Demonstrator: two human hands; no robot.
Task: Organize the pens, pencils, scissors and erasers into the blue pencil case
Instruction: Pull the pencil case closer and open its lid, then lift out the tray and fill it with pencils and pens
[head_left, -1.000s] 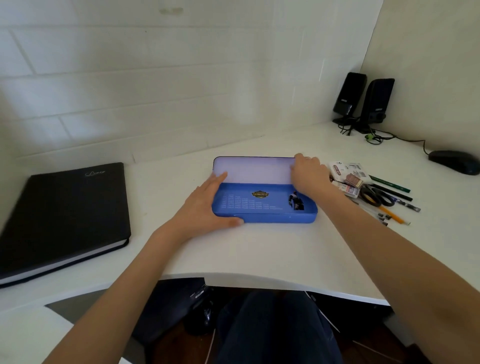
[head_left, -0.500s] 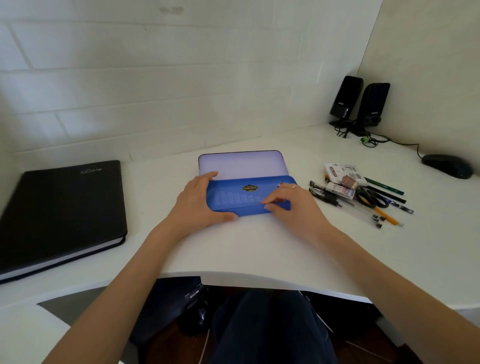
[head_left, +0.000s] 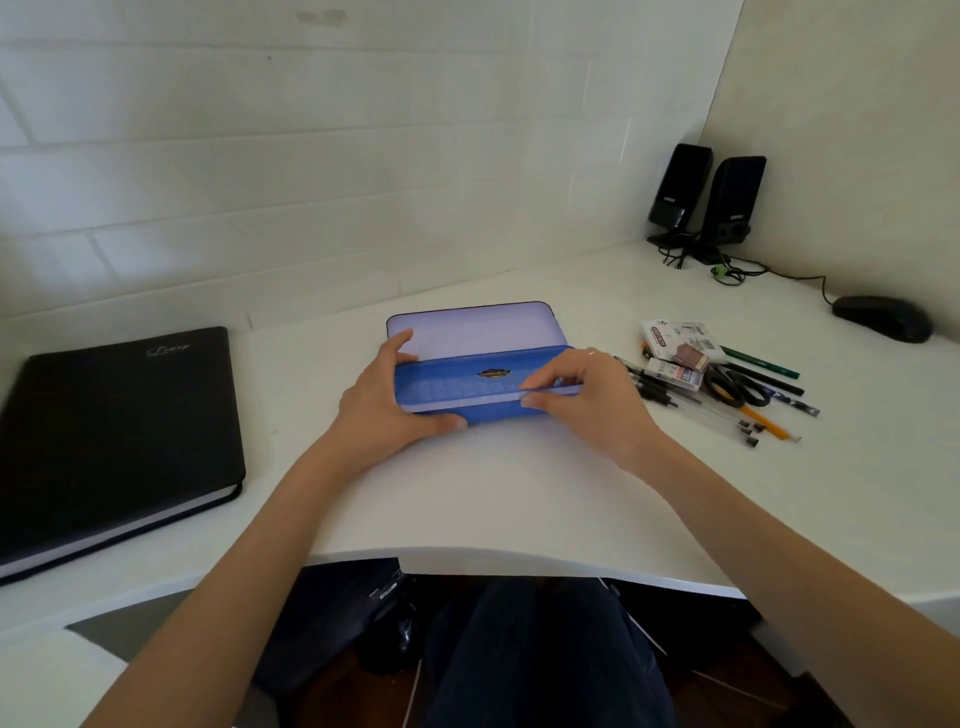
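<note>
The blue pencil case (head_left: 467, 384) lies in the middle of the white desk, with a pale panel (head_left: 470, 327) lying flat behind it. My left hand (head_left: 382, 402) grips its left end, thumb under the front edge. My right hand (head_left: 587, 400) pinches the front right rim of the blue part, which is tilted up slightly. To the right lies a pile of stationery: black pens (head_left: 654, 387), scissors (head_left: 737, 387), wrapped erasers (head_left: 675, 345), a green pencil (head_left: 761, 358) and an orange pencil (head_left: 769, 423). Inside of the case is hidden.
A black notebook (head_left: 114, 431) lies at the left. Two black speakers (head_left: 706, 202) with cables stand in the back right corner, and a black mouse (head_left: 883, 325) sits at the right. The desk's curved front edge (head_left: 519, 558) is near my lap.
My right hand moved from the case's back right corner to its front right rim and now pinches it. The blue part's front edge has lifted a little. My left hand stays on the left end.
</note>
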